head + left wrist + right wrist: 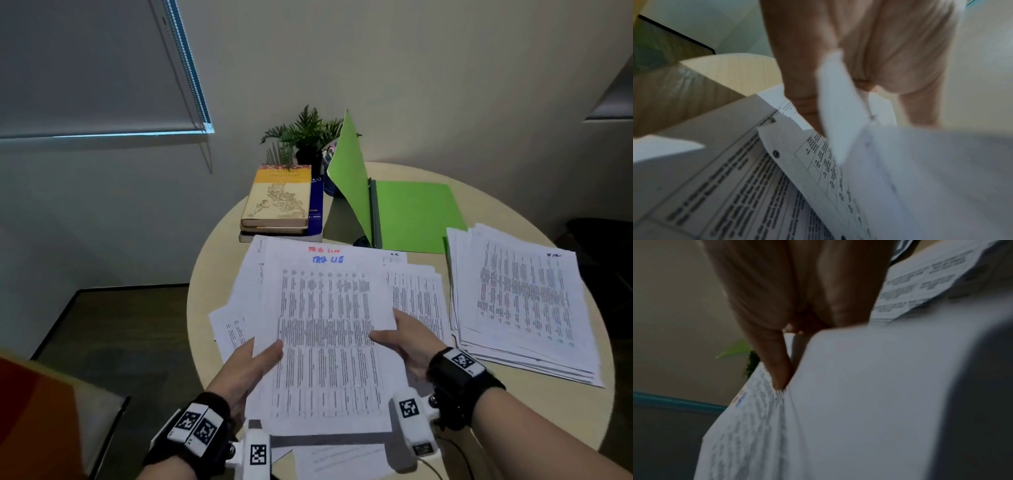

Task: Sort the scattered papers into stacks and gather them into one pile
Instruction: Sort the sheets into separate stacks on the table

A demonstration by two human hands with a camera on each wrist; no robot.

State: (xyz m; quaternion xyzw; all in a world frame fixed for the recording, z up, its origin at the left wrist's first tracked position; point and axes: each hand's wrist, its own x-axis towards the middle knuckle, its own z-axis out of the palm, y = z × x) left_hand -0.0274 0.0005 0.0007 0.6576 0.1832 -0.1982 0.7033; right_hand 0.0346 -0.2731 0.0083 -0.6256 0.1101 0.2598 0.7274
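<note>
I hold a sheaf of printed papers [329,329] above the round table, with red and blue handwriting at its top. My left hand [255,359] grips its left edge, thumb on top; the left wrist view shows the held sheets [840,110] between thumb and fingers. My right hand [399,337] pinches the right edge, and in the right wrist view the thumb lies on the printed face of the paper [859,386]. More loose sheets [233,329] lie scattered under the sheaf. A fanned stack of papers [524,301] rests at the table's right.
An open green folder [411,212] stands behind the papers. Two stacked books [277,202] lie at the back left, with a potted plant [308,133] behind them. The table edge [195,274] curves at left; below it is floor.
</note>
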